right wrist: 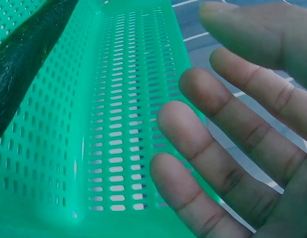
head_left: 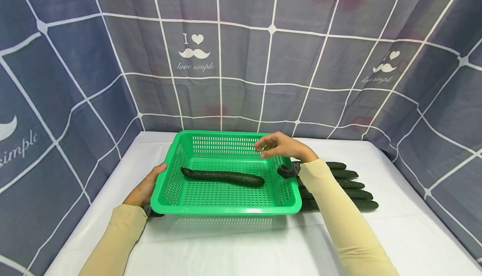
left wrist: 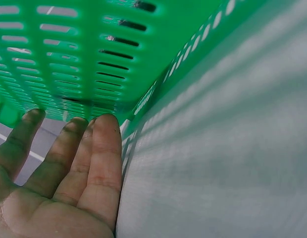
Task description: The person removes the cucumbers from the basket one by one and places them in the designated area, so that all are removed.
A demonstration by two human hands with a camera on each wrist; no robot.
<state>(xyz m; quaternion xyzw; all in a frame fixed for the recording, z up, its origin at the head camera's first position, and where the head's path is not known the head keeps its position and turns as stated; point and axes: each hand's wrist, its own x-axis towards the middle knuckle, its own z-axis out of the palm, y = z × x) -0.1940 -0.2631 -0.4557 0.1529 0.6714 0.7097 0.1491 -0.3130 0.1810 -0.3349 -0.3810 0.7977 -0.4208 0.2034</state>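
Observation:
A green slotted plastic basket (head_left: 226,210) stands in the middle of the white table. One long dark cucumber (head_left: 226,177) lies across its floor, its narrow end to the left. At the basket's left side is my left hand (head_left: 147,186); in the left wrist view its fairly straight fingers (left wrist: 105,163) reach up against the slotted wall from outside. My right hand (head_left: 281,145) hovers over the basket's right rear corner, fingers slightly bent and apart, with nothing in it. The right wrist view shows these loose fingers (right wrist: 185,129) beside the slotted side wall.
Several more cucumbers (head_left: 357,194) lie side by side on the white table (head_left: 399,234) right of the basket, partly hidden by the right forearm. A grey checked curtain (head_left: 241,58) closes off the back and both sides.

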